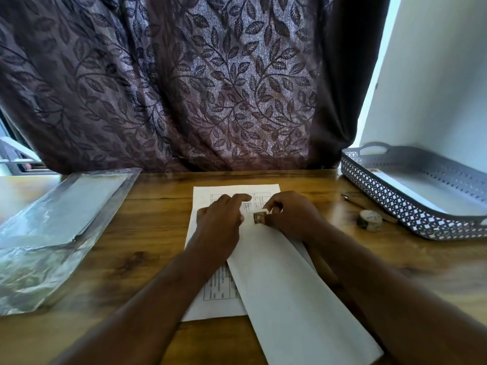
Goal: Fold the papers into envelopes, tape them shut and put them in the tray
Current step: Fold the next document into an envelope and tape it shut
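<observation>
A long folded white paper [295,293] lies diagonally on the wooden table, over a flat printed sheet [210,304]. Both my hands meet at its far end. My left hand [221,219] presses down on the fold with the index finger stretched forward. My right hand [292,214] pinches a small patterned piece of tape [258,217] at the tip of the folded paper. A roll of tape [369,219] sits on the table to the right. The grey perforated tray [390,198] stands at the right edge with white paper inside.
A clear plastic sleeve [52,227] holding paper lies on the left of the table. A pen [355,202] rests between the roll of tape and the tray. A dark leaf-patterned curtain [184,83] hangs behind the table.
</observation>
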Action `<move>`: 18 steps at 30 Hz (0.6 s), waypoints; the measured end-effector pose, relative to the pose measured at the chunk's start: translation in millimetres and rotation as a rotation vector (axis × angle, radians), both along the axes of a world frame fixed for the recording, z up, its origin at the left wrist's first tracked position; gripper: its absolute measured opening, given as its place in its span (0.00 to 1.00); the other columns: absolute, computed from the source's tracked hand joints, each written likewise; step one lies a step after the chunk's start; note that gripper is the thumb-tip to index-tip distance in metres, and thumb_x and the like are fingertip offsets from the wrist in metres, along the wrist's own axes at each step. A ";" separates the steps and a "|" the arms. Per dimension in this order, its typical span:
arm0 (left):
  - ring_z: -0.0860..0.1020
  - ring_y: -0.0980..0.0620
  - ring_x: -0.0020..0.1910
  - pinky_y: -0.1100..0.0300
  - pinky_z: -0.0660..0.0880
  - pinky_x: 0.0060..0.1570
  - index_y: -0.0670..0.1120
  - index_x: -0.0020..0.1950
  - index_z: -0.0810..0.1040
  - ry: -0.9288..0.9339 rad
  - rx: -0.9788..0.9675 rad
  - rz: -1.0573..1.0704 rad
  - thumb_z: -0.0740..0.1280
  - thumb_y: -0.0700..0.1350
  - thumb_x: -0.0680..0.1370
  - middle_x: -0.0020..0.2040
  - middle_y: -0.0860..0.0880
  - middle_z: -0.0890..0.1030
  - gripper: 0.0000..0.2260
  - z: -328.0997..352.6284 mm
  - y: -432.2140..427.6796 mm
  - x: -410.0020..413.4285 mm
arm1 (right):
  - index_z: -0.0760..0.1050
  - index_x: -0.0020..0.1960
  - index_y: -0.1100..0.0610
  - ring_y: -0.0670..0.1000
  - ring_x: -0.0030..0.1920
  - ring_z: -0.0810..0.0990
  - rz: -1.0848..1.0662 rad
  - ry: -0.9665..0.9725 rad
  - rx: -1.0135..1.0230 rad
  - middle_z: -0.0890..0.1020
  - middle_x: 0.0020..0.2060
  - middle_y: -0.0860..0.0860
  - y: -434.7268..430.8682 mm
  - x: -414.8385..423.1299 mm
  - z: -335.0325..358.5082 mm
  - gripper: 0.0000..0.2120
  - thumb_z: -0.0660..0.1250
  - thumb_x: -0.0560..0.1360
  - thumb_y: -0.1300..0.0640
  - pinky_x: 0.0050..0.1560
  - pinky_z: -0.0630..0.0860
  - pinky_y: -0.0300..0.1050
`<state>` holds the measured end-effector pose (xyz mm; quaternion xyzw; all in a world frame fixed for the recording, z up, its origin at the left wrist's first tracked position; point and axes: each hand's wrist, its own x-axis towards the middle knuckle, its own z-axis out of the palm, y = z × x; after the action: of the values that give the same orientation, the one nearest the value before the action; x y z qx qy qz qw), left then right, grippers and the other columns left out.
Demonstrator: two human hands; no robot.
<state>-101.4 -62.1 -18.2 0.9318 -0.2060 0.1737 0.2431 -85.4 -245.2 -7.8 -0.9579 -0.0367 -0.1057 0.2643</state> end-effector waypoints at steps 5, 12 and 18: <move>0.77 0.57 0.48 0.58 0.76 0.53 0.53 0.68 0.73 0.089 -0.330 -0.045 0.67 0.40 0.80 0.44 0.56 0.78 0.18 1.0 7.6 3.3 | 0.81 0.43 0.61 0.50 0.37 0.77 0.025 -0.011 0.344 0.81 0.36 0.50 -5.6 -6.3 5.7 0.05 0.76 0.72 0.61 0.39 0.73 0.46; 0.84 0.50 0.48 0.54 0.82 0.48 0.48 0.62 0.79 0.318 -0.877 -0.089 0.68 0.39 0.80 0.51 0.45 0.85 0.12 18.2 10.1 -5.7 | 0.80 0.42 0.64 0.46 0.25 0.74 -0.022 -0.018 0.803 0.79 0.28 0.52 -5.0 -13.5 16.3 0.04 0.71 0.76 0.66 0.28 0.68 0.40; 0.85 0.50 0.45 0.54 0.82 0.43 0.47 0.63 0.79 0.684 -1.201 -0.158 0.66 0.44 0.81 0.51 0.47 0.87 0.11 28.0 2.3 -18.1 | 0.83 0.44 0.65 0.52 0.32 0.81 -0.090 -0.013 0.977 0.84 0.34 0.57 -7.4 -15.7 22.6 0.03 0.71 0.75 0.65 0.35 0.77 0.44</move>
<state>-119.4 -59.7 9.8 0.6206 -0.0534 -0.0641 0.7797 -101.0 -252.6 14.8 -0.7218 0.0571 -0.1278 0.6778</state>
